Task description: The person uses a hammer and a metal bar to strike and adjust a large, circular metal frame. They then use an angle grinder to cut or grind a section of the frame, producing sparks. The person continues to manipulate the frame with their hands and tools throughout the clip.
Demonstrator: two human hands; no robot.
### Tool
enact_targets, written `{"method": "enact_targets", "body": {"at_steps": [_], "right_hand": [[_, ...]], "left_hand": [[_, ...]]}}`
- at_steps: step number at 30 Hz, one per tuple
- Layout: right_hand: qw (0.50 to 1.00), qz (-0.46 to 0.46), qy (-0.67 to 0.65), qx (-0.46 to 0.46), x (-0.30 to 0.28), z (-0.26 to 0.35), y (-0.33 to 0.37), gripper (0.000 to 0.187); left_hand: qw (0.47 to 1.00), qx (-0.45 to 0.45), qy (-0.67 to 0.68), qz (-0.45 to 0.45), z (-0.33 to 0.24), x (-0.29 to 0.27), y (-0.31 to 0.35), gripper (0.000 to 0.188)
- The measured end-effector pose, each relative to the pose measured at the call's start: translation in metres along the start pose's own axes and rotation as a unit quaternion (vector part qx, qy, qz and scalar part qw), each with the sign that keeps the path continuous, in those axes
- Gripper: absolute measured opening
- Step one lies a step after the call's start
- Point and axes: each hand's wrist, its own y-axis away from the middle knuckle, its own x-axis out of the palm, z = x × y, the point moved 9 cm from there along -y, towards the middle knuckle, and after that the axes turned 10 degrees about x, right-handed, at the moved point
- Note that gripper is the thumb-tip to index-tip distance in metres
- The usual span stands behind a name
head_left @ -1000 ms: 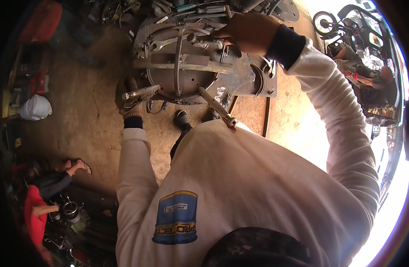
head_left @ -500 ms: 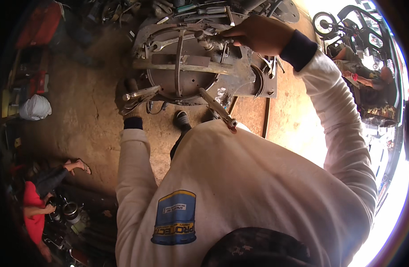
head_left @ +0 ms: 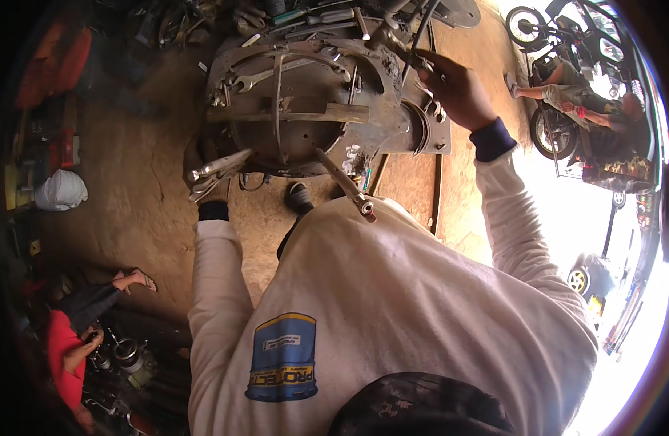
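In my right hand [head_left: 458,91], raised at the right of the metal work stand [head_left: 393,134], is a hammer [head_left: 385,36], its head pointing left. My left hand [head_left: 198,163], mostly in shadow, is closed round locking pliers [head_left: 222,166] at the stand's left edge. Those pliers reach the rim of a round metal ring [head_left: 236,138]. A second pair of locking pliers [head_left: 345,182] sticks out from the ring's near side, toward my shirt. Across the ring lie a flat metal bar [head_left: 287,114] and a thin upright strip [head_left: 278,87].
A wrench [head_left: 273,73] lies inside the ring, with screwdrivers [head_left: 327,16] along the stand's far edge. A person in red [head_left: 65,356] sits at lower left near metal parts. Another person [head_left: 589,105] is at the right beside a motorcycle [head_left: 527,27].
My right hand has swung the hammer away from the ring, to the right. The left hand stays at its pliers. The view has shifted slightly.
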Motion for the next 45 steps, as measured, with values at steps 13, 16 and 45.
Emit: {"method": "enact_targets", "body": {"at_steps": [13,16,45], "right_hand": [[0.726,0.118,0.468,-0.490,0.217,0.005,-0.205,0.023],[0.774,0.122,0.331,-0.525,0.235,0.016,-0.208,0.025],[0.944,-0.270,-0.013,0.190,0.026,-0.066,0.116,0.021]], "left_hand": [[0.958,-0.122,-0.111,0.235,0.000,-0.004,0.003,0.046],[0.965,-0.125,-0.090,0.212,-0.003,-0.008,-0.001,0.046],[0.966,-0.108,0.222,-0.076,-0.035,-0.049,-0.033,0.052]]}}
